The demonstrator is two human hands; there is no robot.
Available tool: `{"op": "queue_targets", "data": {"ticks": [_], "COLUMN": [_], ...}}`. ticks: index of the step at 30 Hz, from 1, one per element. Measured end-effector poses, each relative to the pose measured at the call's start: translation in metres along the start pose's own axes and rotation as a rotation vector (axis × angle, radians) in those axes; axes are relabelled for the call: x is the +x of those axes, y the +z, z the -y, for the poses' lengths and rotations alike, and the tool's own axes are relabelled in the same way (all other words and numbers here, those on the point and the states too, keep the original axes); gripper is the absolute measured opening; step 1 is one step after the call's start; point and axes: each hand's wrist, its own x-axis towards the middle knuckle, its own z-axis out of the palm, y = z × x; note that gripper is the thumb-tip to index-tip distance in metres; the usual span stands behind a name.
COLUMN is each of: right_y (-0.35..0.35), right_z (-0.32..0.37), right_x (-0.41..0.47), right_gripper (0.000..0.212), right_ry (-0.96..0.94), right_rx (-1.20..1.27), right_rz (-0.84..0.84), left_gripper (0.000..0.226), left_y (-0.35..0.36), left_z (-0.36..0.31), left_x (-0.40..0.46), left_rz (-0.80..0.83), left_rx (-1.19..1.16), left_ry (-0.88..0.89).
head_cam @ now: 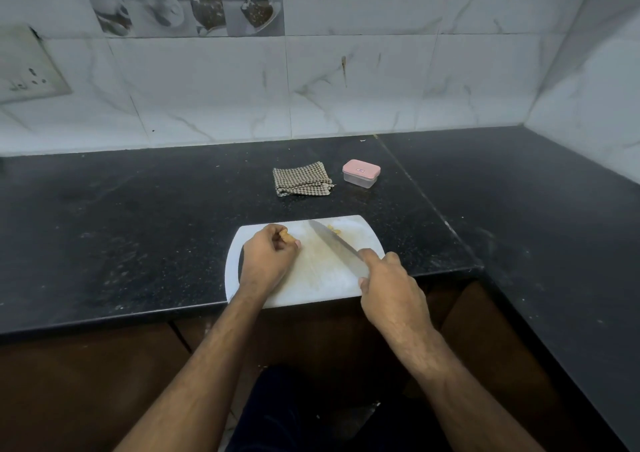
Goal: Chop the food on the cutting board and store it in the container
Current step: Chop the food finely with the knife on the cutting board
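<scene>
On cutting board: two hands, one knife, one container behind.

a black speckled counter runs along a tiled wall. a white cutting board lies at its front edge. farther back, a folded checked cloth lies just beside a small clear container with a pink lid.

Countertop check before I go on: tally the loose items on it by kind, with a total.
Cutting board: 1
Knife, held in the right hand: 1
Whole food piece, gripped by the left hand: 1
Pile of cut bits: 1
Container with pink lid, closed: 1
Checked cloth: 1
Total: 6
</scene>
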Motion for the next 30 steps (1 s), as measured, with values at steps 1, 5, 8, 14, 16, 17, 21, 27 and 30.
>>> {"op": "queue_targets", "data": {"ticks": [1,5,8,14,16,17,21,27,30], "right_y": [-0.001,-0.005,-0.007,-0.004,-0.001,0.000,-0.001,-0.010,-0.008], "right_z": [-0.002,-0.006,-0.008,-0.004,-0.002,-0.001,-0.004,0.000,0.004], "right_x": [0.001,0.006,0.005,0.002,0.002,0.002,0.005,0.009,0.013], "right_gripper": [0.044,0.047,0.047,0.044,0.045,0.047,0.048,0.048,0.053], "right_ry": [0.010,0.044,0.042,-0.043,-0.047,-0.044,-0.023,-0.042,-0.015], "right_rx": [-0.006,-0.036,-0.042,0.001,-0.024,-0.042,-0.064,0.133,0.331], "right_rz": [-0.015,-0.051,-0.069,-0.044,-0.043,-0.052,-0.080,-0.054,0.042], "left_gripper": [0.027,0.032,0.021,0.035,0.037,0.038,0.040,0.047,0.048], "left_y": [0.000,-0.002,-0.002,-0.005,-0.005,-0.004,-0.004,-0.002,-0.002], "left_z": [-0.001,-0.002,-0.004,-0.009,-0.009,-0.010,-0.008,-0.006,-0.008], "left_x": [0.000,-0.001,-0.003,-0.005,-0.005,-0.005,-0.004,-0.001,-0.003], "left_rz": [-0.004,0.001,0.007,0.022,0.015,0.010,0.006,0.008,-0.003], "left_rx": [-0.002,-0.001,0.011,0.032,0.039,0.044,0.058,0.101,0.118], "left_ry": [-0.002,-0.001,0.015,0.022,0.022,0.021,0.022,0.013,0.025]}}
